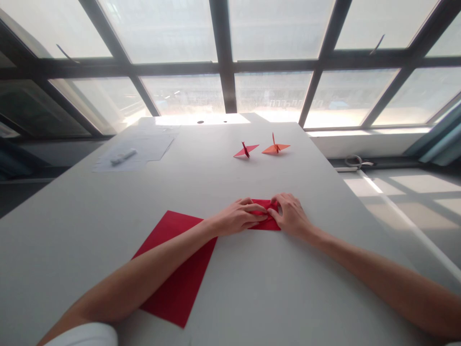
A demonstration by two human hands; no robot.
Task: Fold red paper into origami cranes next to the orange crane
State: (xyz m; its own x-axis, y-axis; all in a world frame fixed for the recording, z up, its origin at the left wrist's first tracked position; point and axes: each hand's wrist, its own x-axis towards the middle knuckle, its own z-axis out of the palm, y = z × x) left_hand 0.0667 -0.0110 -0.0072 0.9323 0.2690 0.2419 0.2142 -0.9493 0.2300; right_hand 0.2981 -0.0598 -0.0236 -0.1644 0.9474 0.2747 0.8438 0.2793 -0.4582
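Observation:
A small folded piece of red paper lies on the white table under both of my hands, its middle partly covered by fingers. From the left, my left hand holds it down, fingers resting together on its left half. My right hand grips the right side, with thumb and forefinger closed on a raised fold near the centre. The fingertips of the two hands almost meet there. Beneath my left forearm is a larger flat red sheet, partly hidden by that arm.
Beyond my hands stand a red paper crane and an orange paper crane. White papers with a whitish object on top lie at the far left of the table. Large windows rise behind; a coiled cable is off to the right.

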